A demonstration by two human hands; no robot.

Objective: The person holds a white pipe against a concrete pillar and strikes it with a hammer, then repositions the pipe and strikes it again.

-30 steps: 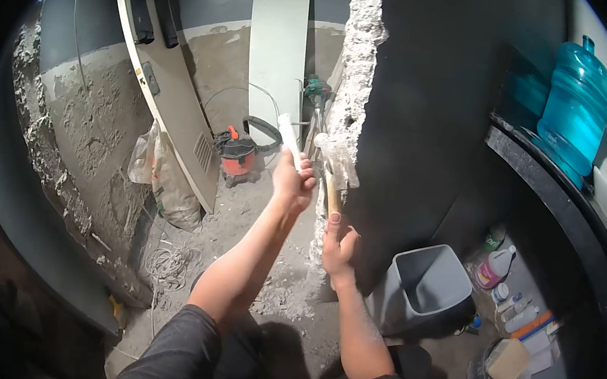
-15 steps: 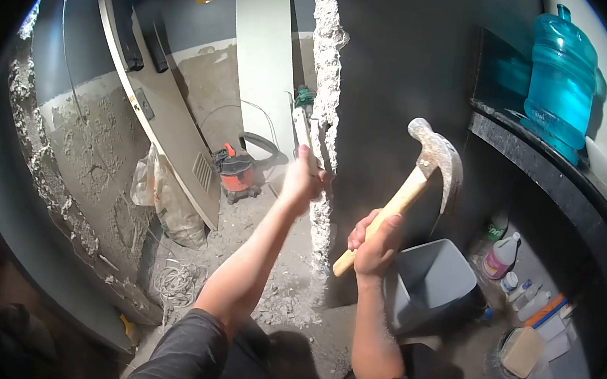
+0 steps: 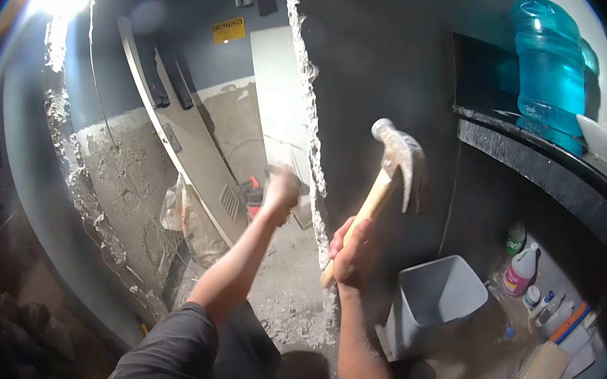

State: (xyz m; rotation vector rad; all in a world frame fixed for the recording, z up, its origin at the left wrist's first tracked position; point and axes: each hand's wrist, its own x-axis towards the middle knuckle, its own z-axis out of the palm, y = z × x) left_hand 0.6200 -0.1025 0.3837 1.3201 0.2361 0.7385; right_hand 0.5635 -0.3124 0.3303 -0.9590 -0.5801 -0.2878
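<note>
In my right hand (image 3: 353, 251) is a claw hammer (image 3: 399, 154), gripped low on its pale wooden handle, with the metal head up and the claw toward the right. My left hand (image 3: 283, 193), smeared by motion, is closed in a fist just left of the broken wall edge (image 3: 313, 150). A narrow chisel-like tool seems to be in that fist; its shape is mostly lost in the blur. The wall edge is rough, pale and crumbling, running down between the two rooms. Hammer and wall edge are apart at the head end.
Rubble (image 3: 299, 319) covers the floor below. A grey bin (image 3: 409, 307) stands at the right, near bottles (image 3: 522, 268). A blue water jug (image 3: 550, 74) sits on the black counter (image 3: 532, 134). A detached door (image 3: 206, 152) leans at the left, with a plastic bag (image 3: 196, 223) beside it.
The view has shifted. My left hand has come away from the wall edge, to the left, and is now blurred. The hammer stays raised in my right hand, slightly more upright.
</note>
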